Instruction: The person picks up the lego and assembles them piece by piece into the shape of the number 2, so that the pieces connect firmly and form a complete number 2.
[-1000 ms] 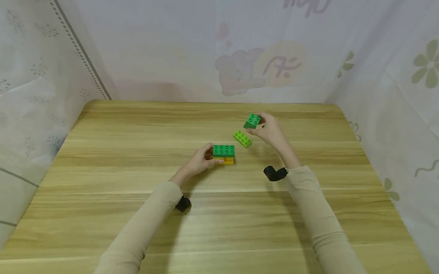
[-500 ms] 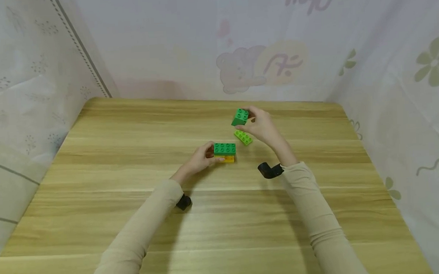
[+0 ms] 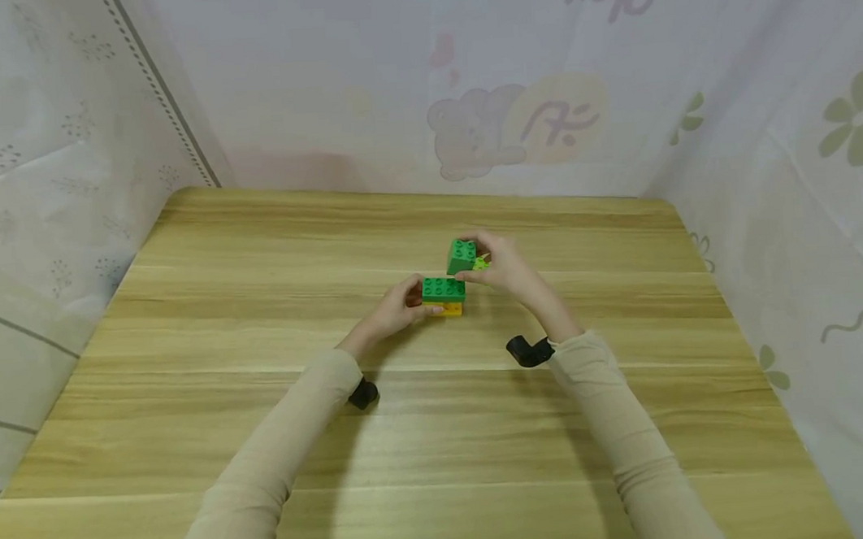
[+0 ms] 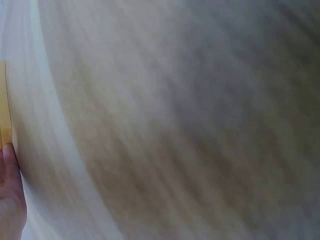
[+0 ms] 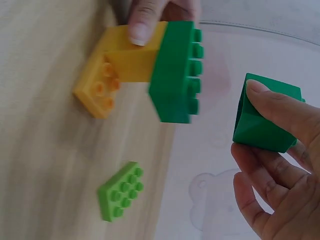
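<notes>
My left hand point(image 3: 393, 310) grips a small stack of toy building bricks. Its upper part is a long green brick point(image 3: 443, 289) with two rows of studs. Below are a yellow block point(image 5: 137, 65) and a flat yellow plate point(image 5: 92, 90) that juts out underneath. My thumb lies on the yellow block. A smaller green brick point(image 5: 265, 117) with a sloped side is pinched between thumb and fingers of my right hand point(image 3: 503, 264). In the head view it hangs just over the back right of the long green brick; the right wrist view shows a gap between them.
A flat lime-green brick point(image 5: 121, 192) lies on the wooden table point(image 3: 313, 251) behind the stack, partly hidden by my right hand in the head view. Black wrist mounts point(image 3: 529, 351) stick out below both sleeves. Patterned cloth point(image 3: 363, 86) hangs behind the table.
My right hand has carried the smaller green brick leftward, then down toward the stack, now covering part of the lime-green brick. My left hand keeps its grip in place.
</notes>
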`<state>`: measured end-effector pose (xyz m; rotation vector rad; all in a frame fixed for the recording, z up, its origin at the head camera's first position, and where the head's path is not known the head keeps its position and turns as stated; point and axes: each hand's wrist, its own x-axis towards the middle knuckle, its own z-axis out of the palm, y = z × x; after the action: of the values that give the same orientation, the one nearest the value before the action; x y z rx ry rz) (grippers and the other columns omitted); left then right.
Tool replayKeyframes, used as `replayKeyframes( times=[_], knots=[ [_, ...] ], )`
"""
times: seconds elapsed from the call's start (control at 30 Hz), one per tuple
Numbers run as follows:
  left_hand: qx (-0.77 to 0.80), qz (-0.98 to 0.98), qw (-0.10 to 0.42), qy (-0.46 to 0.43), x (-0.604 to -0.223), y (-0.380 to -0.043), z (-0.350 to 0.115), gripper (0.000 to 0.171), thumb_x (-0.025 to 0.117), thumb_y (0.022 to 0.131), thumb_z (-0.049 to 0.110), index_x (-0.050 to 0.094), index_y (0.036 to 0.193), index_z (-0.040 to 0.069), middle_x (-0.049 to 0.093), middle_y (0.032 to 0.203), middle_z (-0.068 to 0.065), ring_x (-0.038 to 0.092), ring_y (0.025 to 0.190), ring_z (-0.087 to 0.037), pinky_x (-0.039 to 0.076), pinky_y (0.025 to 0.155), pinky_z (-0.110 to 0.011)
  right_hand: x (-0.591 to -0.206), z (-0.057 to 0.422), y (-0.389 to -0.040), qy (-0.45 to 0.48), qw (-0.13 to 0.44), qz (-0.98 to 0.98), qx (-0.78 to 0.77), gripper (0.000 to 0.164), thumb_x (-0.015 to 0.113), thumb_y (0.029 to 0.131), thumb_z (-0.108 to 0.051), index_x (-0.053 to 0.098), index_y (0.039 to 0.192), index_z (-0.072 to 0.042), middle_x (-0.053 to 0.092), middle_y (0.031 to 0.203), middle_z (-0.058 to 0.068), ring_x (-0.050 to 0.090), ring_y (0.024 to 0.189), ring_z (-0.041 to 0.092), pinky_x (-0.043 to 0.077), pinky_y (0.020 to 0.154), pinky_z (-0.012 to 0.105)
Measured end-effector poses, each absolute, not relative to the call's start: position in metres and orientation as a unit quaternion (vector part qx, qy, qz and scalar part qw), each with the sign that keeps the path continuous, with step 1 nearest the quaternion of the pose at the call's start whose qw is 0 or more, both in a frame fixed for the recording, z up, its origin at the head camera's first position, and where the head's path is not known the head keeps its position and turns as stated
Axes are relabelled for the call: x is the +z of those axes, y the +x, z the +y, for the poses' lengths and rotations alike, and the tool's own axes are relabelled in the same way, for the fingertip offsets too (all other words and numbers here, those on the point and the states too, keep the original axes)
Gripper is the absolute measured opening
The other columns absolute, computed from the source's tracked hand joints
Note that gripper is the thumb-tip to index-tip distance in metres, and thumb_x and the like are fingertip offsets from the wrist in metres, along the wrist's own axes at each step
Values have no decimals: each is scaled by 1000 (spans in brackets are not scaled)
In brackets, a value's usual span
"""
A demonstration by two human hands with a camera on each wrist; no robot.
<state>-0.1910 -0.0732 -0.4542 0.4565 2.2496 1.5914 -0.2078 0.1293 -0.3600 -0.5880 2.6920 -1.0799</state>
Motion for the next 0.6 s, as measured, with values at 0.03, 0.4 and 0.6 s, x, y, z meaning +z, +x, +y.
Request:
replayKeyframes(
  times=[0.03, 0.4, 0.6],
  knots=[
    [563, 792, 173, 162, -454, -191, -73, 31, 64, 84, 7, 47, 110, 1, 57, 113, -18, 55, 111, -30, 43, 100, -39, -362, 129, -207, -202, 94, 904, -366, 56, 72, 78, -12, 47, 128, -5, 61, 110, 16, 56, 102, 30, 47, 91, 43],
    [563, 791, 175, 164, -454, -191, -75, 32, 64, 85, 9, 47, 110, 2, 56, 114, -16, 54, 113, -29, 41, 102, -39, -377, 129, -203, -217, 100, 895, -376, 54, 72, 78, -9, 48, 126, -2, 60, 110, 17, 56, 101, 30, 47, 90, 45],
    [558, 794, 176, 164, -455, -192, -76, 31, 64, 85, 10, 47, 110, 2, 56, 113, -15, 53, 115, -30, 40, 103, -40, -384, 127, -202, -210, 114, 895, -376, 53, 72, 78, -11, 50, 126, -5, 62, 109, 13, 55, 103, 28, 45, 93, 46]
  ],
)
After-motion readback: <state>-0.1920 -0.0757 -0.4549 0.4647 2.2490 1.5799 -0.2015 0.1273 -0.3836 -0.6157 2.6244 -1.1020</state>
